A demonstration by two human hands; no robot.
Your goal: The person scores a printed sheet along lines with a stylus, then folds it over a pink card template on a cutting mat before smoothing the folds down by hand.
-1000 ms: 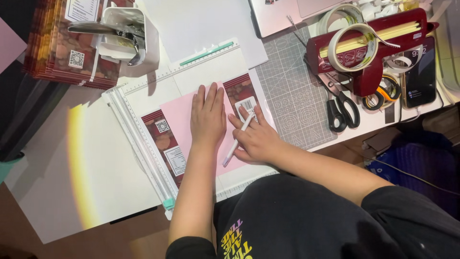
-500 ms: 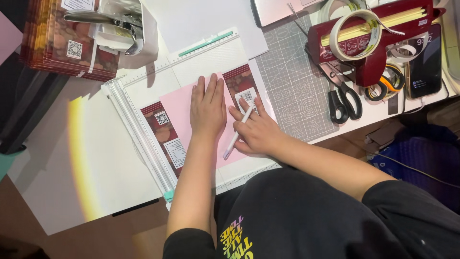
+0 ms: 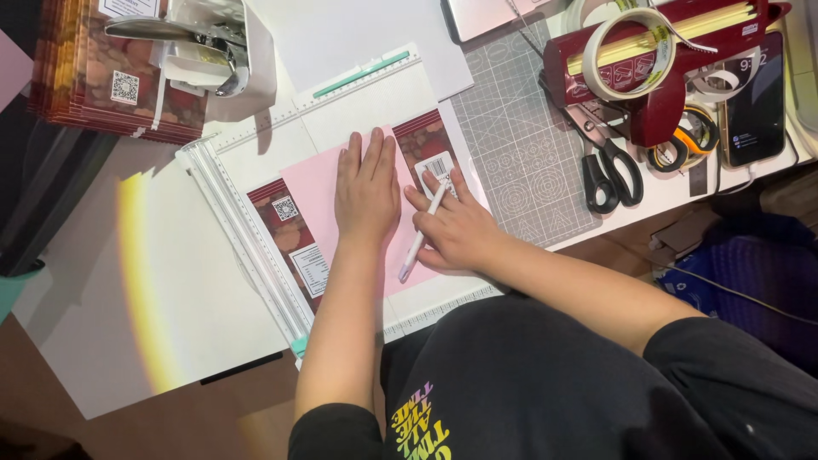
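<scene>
Landmark = white paper trimmer board (image 3: 256,247), lying diagonal on desk. L hand (image 3: 368,189) flat, palm down, fingers together + straight, pressing pink sheet (image 3: 311,183) at board centre; forearm runs straight down from it. R hand (image 3: 456,228) just right of L, fingers curled, pinching a white pen (image 3: 422,234); pen tilted, upper end at sheet's right edge, tip prob touching paper but hard to tell. Pink sheet covers middle of a dark red printed card (image 3: 281,234); card sticks out both sides, white label w/ square code on left part, white barcode label (image 3: 437,166) on right part, just above R hand fingers. Grey cutting mat (image 3: 520,145) right of board. Stack of dark red packs (image 3: 102,77) above-left of board, square code label on top. Red tape dispenser (image 3: 656,60) + black scissors (image 3: 609,175) further right of board, past mat.
</scene>
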